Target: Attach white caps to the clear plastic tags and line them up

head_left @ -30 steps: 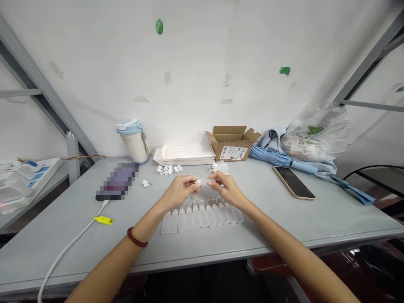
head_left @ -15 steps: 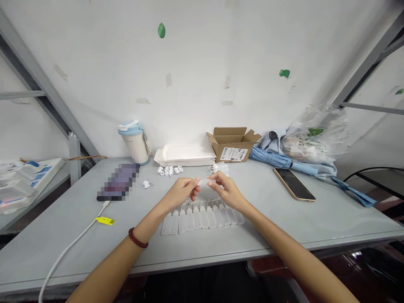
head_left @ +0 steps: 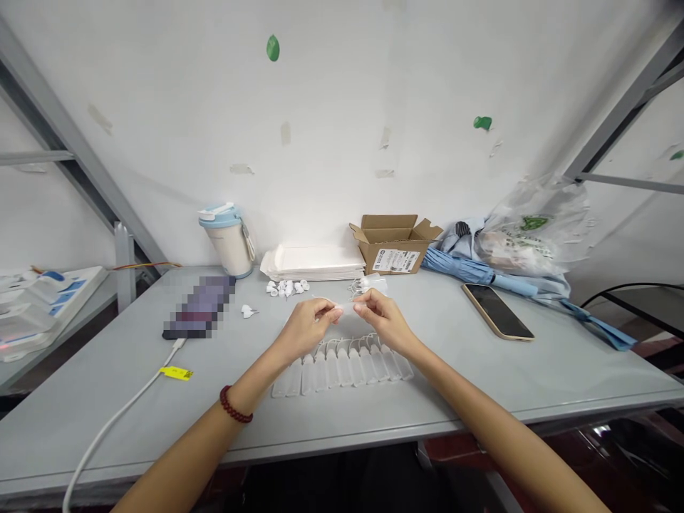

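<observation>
Above the middle of the table, my left hand (head_left: 310, 326) and my right hand (head_left: 385, 322) face each other with their fingertips pinched. A small translucent plastic piece (head_left: 347, 309) spans the gap between them, one end in each pinch. It resembles the flat translucent plastic tubes (head_left: 334, 370) lined up just below my hands, which have white string loops at their upper ends. My left forearm partly covers that row. Beyond my right fingers lie more translucent tubes (head_left: 378, 283) with loops.
White caps (head_left: 288, 288) sit in a cluster, with another white cap (head_left: 246, 311) apart. Behind are stacked white trays (head_left: 320, 263), an open cardboard box (head_left: 395, 246) and a tumbler (head_left: 227, 239). A phone (head_left: 496, 311), folded umbrella (head_left: 464, 267) and cabled, blurred device (head_left: 200, 306) flank them.
My left hand has turned, its fingers now curled closer over the held piece, so less of that piece shows. My right hand stays nearly in place.
</observation>
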A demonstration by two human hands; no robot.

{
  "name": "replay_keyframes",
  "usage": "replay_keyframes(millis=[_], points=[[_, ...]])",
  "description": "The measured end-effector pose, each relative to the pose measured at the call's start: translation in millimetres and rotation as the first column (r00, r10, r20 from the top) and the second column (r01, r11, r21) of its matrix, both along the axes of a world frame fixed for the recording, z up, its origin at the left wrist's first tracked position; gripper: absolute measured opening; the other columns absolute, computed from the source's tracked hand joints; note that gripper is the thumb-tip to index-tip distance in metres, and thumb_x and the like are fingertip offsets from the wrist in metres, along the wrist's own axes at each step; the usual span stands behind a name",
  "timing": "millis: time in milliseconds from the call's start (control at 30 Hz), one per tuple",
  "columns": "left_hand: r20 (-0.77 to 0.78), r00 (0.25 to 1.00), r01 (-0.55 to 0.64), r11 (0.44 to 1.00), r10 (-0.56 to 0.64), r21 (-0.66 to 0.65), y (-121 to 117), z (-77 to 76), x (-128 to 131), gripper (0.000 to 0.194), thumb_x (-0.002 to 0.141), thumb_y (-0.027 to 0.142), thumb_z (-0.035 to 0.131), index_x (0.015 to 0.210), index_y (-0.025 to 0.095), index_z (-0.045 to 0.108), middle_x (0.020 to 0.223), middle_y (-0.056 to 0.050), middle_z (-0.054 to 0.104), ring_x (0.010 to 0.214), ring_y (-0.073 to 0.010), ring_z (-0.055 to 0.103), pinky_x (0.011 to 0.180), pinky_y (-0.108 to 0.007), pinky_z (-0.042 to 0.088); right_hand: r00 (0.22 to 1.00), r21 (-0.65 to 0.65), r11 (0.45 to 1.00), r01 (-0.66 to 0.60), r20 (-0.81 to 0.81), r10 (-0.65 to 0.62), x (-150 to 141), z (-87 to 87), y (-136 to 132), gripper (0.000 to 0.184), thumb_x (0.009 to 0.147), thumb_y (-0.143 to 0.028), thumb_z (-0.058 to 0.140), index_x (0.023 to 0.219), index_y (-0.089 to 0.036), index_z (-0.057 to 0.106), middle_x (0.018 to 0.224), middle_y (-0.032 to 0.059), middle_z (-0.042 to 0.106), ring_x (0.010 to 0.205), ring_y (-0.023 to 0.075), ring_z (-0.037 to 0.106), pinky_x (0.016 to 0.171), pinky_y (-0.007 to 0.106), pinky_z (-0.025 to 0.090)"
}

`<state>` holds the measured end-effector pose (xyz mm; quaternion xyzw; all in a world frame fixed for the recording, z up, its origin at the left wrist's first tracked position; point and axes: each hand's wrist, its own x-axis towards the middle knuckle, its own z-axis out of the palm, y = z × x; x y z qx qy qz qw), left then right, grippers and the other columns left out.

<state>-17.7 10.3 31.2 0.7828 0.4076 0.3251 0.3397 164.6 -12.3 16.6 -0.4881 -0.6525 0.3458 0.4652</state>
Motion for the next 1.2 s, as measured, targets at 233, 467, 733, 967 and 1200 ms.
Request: replay_keyframes(millis=[233,467,733,967,1200], points=[[-0.120,0.992,0.056,0.996,-0.047,0.068,11,-2.3,-9,0.026,0.085,0.036,0.046,0.085,0.017,0.064,0.087,-0.005,0.067,0.081,-0.0182,0.060,0.072,-0.028,0.048,0.998,0.040,0.999,0.002,0.070,-0.005,0,-3.0,3,0.024,0.083,-0.042,0.052,0.082,-0.018,0.052,0.059,-0.0043,0.047,0.056,0.0112,0.045,0.055,0.024,0.035],[-0.712,0.519,-0.246,0.881,0.473,0.405,44,-6.5,-70,0.032,0.076,0.021,0.054,0.106,0.011,0.060,0.110,-0.020,0.055,0.108,-0.0374,0.049,0.081,-0.045,0.046,0.845,0.266,0.899,0.347,0.327,-0.423,30,-5.9,21,0.015,0.078,-0.033,0.055,0.079,-0.019,0.049,0.074,0.0029,0.061,0.067,0.0173,0.055,0.061,0.028,0.038],[-0.770,0.535,-0.270,0.934,0.347,0.234,69,-27.5,-109,0.043,0.069,0.005,0.044,0.108,0.010,0.061,0.100,-0.017,0.063,0.098,-0.0292,0.059,0.086,-0.036,0.044,0.773,0.249,0.875,0.415,0.410,-0.484,49,-16.1,35,0.012,0.072,-0.026,0.058,0.078,-0.019,0.050,0.083,0.0049,0.064,0.077,0.0199,0.057,0.068,0.030,0.041],[-0.707,0.607,-0.178,0.929,0.363,0.325,75,-35.8,-96,0.036,0.074,0.007,0.042,0.102,0.012,0.064,0.097,-0.016,0.064,0.092,-0.0264,0.060,0.082,-0.036,0.045,0.760,0.211,0.905,0.369,0.492,-0.424,52,-19.8,38,0.014,0.069,-0.019,0.060,0.082,-0.019,0.055,0.083,0.0038,0.063,0.078,0.0194,0.055,0.069,0.030,0.039],[-0.617,0.702,-0.130,0.916,0.356,0.380,76,-38.6,-79,0.038,0.076,0.006,0.040,0.105,0.011,0.064,0.099,-0.015,0.062,0.092,-0.0256,0.060,0.080,-0.033,0.046,0.708,0.266,0.900,0.345,0.556,-0.436,54,-19.0,38,0.015,0.070,-0.007,0.056,0.079,-0.019,0.059,0.088,0.0057,0.065,0.087,0.0234,0.053,0.075,0.035,0.038]])
